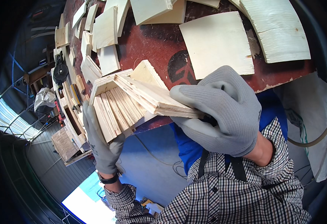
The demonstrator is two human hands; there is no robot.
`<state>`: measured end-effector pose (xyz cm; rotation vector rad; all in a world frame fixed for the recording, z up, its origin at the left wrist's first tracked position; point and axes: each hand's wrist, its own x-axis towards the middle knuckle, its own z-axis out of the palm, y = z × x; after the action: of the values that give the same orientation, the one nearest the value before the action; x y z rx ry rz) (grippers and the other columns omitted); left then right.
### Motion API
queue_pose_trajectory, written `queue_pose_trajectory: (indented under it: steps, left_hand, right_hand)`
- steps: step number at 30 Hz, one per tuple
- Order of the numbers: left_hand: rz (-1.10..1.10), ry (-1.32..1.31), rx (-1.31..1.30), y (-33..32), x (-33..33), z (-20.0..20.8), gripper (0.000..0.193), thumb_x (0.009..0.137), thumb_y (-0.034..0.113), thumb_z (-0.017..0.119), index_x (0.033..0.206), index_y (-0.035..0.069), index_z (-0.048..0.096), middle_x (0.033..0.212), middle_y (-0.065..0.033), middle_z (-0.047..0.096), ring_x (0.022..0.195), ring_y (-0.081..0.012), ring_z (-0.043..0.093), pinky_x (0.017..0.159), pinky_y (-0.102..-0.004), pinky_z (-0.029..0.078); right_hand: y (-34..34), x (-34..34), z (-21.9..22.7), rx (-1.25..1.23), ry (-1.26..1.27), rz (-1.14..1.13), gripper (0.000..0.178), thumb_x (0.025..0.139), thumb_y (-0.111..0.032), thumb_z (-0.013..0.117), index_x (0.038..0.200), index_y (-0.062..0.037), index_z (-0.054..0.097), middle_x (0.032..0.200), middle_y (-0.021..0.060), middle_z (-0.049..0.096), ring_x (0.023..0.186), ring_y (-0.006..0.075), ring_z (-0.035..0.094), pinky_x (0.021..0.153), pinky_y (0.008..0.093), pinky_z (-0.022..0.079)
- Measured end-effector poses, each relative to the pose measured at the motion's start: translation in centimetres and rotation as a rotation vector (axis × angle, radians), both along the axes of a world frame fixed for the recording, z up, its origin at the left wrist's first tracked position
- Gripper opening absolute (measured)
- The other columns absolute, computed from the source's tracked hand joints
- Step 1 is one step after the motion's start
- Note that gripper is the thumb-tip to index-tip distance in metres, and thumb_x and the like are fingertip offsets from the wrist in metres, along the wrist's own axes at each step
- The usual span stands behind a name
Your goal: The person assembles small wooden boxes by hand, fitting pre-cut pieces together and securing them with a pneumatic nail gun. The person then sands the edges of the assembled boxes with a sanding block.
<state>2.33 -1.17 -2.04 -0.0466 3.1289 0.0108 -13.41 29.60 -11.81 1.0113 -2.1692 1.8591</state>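
My right hand [223, 112], in a grey glove, grips a small stack of thin plywood pieces [152, 98] between thumb and fingers. The stack is tilted, its far end over an open plywood box [104, 84] at the table's near edge. Several thin wood strips [119, 106] stand on edge, packed side by side in the box. My left hand [103, 140], also gloved, is wrapped round the box's near left corner, fingers along its left side and thumb at the front. Whether the stack touches the box wall I cannot tell.
A worn red tabletop [143, 44] carries a square plywood panel [217, 44], a curved, rough-edged panel [277, 31] and several smaller boards [105, 28]. At the far left lie a black round-bodied tool [60, 69] and a plastic bag [45, 99]. A hose [312, 142] hangs at right.
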Motion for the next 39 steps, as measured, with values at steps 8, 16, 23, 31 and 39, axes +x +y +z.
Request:
queue_pose_trajectory:
  steps: [8, 16, 23, 31, 39]
  left_hand:
    - [0.097, 0.061, 0.11, 0.0, 0.6, -0.2, 0.11, 0.096, 0.087, 0.043, 0.165, 0.001, 0.034, 0.166, -0.0313, 0.037, 0.155, -0.0486, 0.037, 0.128, -0.0571, 0.03]
    - [0.277, 0.192, 0.049, 1.8, 0.2, -1.0, 0.129, 0.086, 0.1, 0.03, 0.15, -0.009, 0.053, 0.148, -0.0301, 0.059, 0.14, -0.0451, 0.057, 0.118, -0.0526, 0.044]
    - [0.254, 0.19, 0.031, 1.6, 0.7, -1.1, 0.124, 0.09, 0.097, 0.026, 0.151, -0.007, 0.053, 0.151, -0.0282, 0.057, 0.143, -0.045, 0.055, 0.121, -0.0535, 0.042]
    - [0.06, 0.174, 0.052, 0.1, 1.1, -1.3, 0.102, 0.101, 0.083, 0.023, 0.155, -0.001, 0.045, 0.156, -0.0258, 0.051, 0.147, -0.0459, 0.05, 0.124, -0.0559, 0.04]
    - [0.056, 0.243, 0.139, 0.6, 0.9, -1.8, 0.087, 0.107, 0.069, 0.045, 0.156, -0.003, 0.045, 0.158, -0.0253, 0.052, 0.147, -0.041, 0.05, 0.123, -0.0518, 0.037]
  right_hand:
    - [-0.1, -0.1, -0.2, -0.018, 0.027, -0.016, 0.055, 0.066, -0.013, 0.091, 0.118, -0.0033, 0.079, 0.09, 0.0055, 0.074, 0.077, 0.018, 0.067, 0.065, 0.0285, 0.054]
    - [-0.5, 0.0, -0.6, -0.057, 0.027, -0.047, 0.057, 0.061, -0.013, 0.091, 0.116, -0.0033, 0.079, 0.084, 0.0042, 0.07, 0.072, 0.0175, 0.064, 0.061, 0.0285, 0.053]
    - [-0.5, -0.1, -0.7, -0.04, 0.047, -0.044, 0.058, 0.061, -0.01, 0.09, 0.117, -0.0026, 0.079, 0.087, 0.0052, 0.072, 0.075, 0.0176, 0.065, 0.062, 0.0293, 0.054]
    - [-0.1, 0.1, -0.5, -0.019, -0.005, -0.002, 0.051, 0.07, -0.009, 0.092, 0.119, -0.004, 0.077, 0.091, 0.0046, 0.074, 0.079, 0.0162, 0.065, 0.063, 0.0271, 0.052]
    - [0.2, 0.0, -0.1, 0.006, -0.044, 0.003, 0.048, 0.076, -0.009, 0.092, 0.122, -0.0066, 0.076, 0.091, 0.0029, 0.072, 0.079, 0.0134, 0.065, 0.062, 0.0251, 0.051]
